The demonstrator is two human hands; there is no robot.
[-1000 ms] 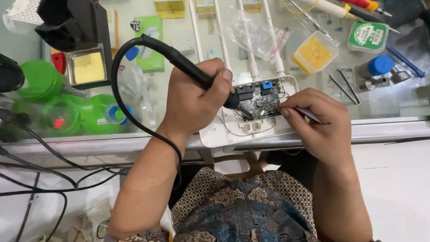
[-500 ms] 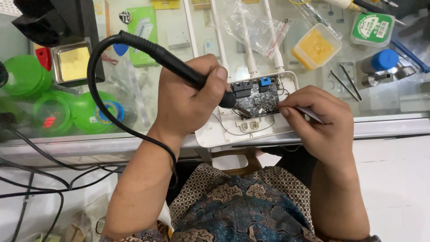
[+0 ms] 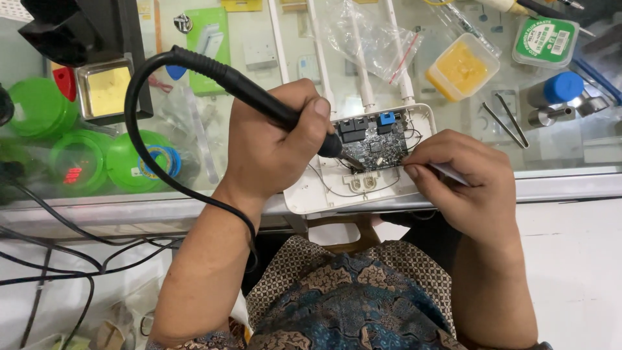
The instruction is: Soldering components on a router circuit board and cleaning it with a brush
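glass worktop [image 3: 570, 178], white floor [image 3: 576, 272]

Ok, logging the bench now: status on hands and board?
Left hand grips soldering iron, tip on circuit board. Right hand holds tweezers at board's edge. Board sits in open white casing. Nothing in the way.

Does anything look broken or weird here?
The white box lies open with its cover off, so the dark circuit board inside shows. Its near edge hangs over the table edge. The left hand holds a soldering iron to the board.
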